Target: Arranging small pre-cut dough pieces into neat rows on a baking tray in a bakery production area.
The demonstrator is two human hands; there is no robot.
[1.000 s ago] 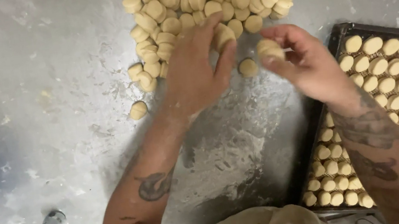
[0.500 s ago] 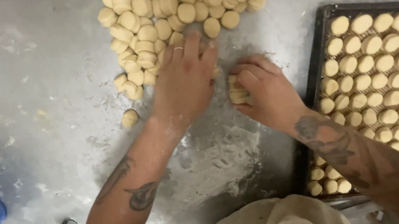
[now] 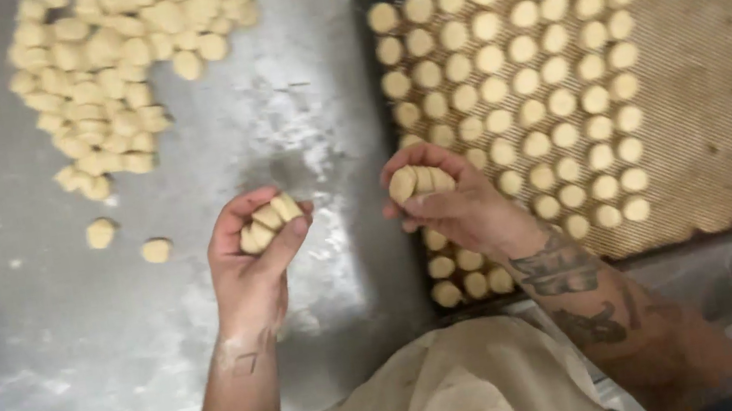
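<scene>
Each hand grips several dough pieces: left hand [image 3: 250, 250] curled round its dough pieces [image 3: 268, 221], right hand [image 3: 442, 202] likewise, just beside the tray [image 3: 370, 62]. Setting them evenly in the open rows suits best.

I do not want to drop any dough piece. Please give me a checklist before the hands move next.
1. Left hand closed around its dough pieces: ok.
2. Right hand gripping its pieces: ok.
3. Free mat space on the tray: ok, right part bare.
4. Rows on the tray kept apart: ok.
5. Exact count in each hand: cannot tell.
6. Two loose pieces away from the table edge: ok.
</scene>
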